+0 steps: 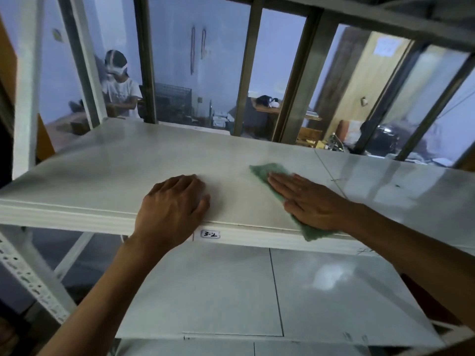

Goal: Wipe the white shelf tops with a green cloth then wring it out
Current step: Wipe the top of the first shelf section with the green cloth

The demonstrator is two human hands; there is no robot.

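A white shelf top [123, 160] spans the view at chest height. The green cloth [262, 170] lies flat on it right of centre, reaching from mid-shelf to the front edge, where a corner hangs over. My right hand [308, 199] lies flat on the cloth, fingers straight and together, pressing it down. My left hand [174, 204] rests on the shelf near the front edge, left of the cloth, fingers curled and holding nothing.
A label reading 3-2 [210, 234] is stuck on the shelf's front lip. A lower white shelf [231, 291] sits beneath. White perforated uprights [28, 276] stand at left. Behind the shelf are window bars [246, 65], and a person in white [120, 88] sits beyond.
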